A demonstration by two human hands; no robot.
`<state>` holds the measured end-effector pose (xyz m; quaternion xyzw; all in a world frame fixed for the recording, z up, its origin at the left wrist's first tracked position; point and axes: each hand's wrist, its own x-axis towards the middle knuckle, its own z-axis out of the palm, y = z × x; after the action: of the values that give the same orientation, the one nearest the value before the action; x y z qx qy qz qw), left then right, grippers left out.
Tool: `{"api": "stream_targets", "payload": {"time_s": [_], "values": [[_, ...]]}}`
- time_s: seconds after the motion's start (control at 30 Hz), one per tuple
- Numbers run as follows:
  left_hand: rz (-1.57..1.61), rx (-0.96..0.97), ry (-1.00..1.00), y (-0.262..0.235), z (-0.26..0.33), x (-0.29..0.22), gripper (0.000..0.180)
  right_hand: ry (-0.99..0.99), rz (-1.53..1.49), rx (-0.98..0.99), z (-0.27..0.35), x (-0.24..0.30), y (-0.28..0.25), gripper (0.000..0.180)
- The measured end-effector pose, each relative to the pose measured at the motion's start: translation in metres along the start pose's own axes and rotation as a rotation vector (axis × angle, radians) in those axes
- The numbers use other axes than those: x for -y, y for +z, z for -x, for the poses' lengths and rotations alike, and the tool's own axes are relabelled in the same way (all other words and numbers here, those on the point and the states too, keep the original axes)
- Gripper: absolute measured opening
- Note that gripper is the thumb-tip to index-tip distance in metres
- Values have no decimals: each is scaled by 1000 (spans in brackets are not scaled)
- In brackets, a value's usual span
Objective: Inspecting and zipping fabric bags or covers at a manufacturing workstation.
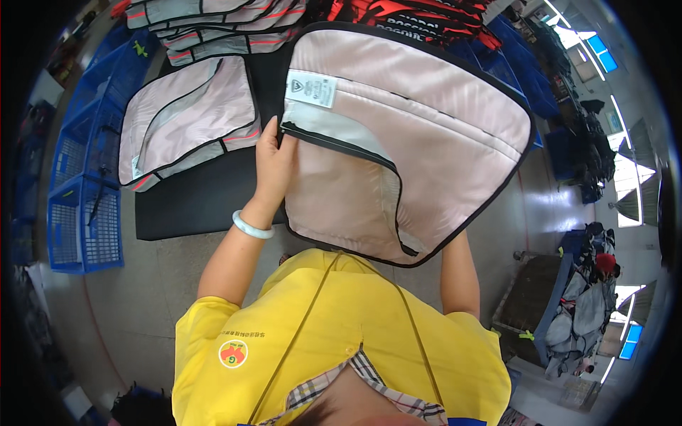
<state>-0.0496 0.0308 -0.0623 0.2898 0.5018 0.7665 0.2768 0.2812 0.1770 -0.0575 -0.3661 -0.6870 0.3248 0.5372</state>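
Observation:
A large pale pink fabric panel (455,149) with black bound edges is held up in front of me, tilted. It bears a white label (310,89), a long seam and a curved grey pocket piece (348,135) edged in black. My left hand (273,160) is closed on the panel's left edge below the label, thumb upward. My right forearm (460,273) goes up behind the panel's lower right edge; that hand and its fingers are hidden. To the left, a similar smaller-looking panel (195,106) with red-orange trim lies flat on the black table (192,206).
Several stacked grey panels with red trim (220,28) sit at the far left of the table. Red and black printed pieces (419,21) are piled at the far side. Blue plastic crates (85,220) stand left; a loaded cart (533,305) stands right.

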Motion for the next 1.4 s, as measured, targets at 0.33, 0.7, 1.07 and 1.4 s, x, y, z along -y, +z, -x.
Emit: {"api": "stream_targets", "payload": {"time_s": [0.33, 0.7, 1.07, 1.4], "values": [[-200, -56, 679, 41, 17, -79, 67, -101, 46, 83, -46, -42, 9, 41], [-548, -389, 534, 7, 0, -64, 22, -129, 185, 173, -93, -111, -2, 45], [80, -149, 251, 8, 8, -82, 32, -189, 363, 199, -110, -160, -24, 50], [-608, -328, 713, 56, -20, -54, 61, -263, 564, 202, -128, -180, -74, 54]]}}
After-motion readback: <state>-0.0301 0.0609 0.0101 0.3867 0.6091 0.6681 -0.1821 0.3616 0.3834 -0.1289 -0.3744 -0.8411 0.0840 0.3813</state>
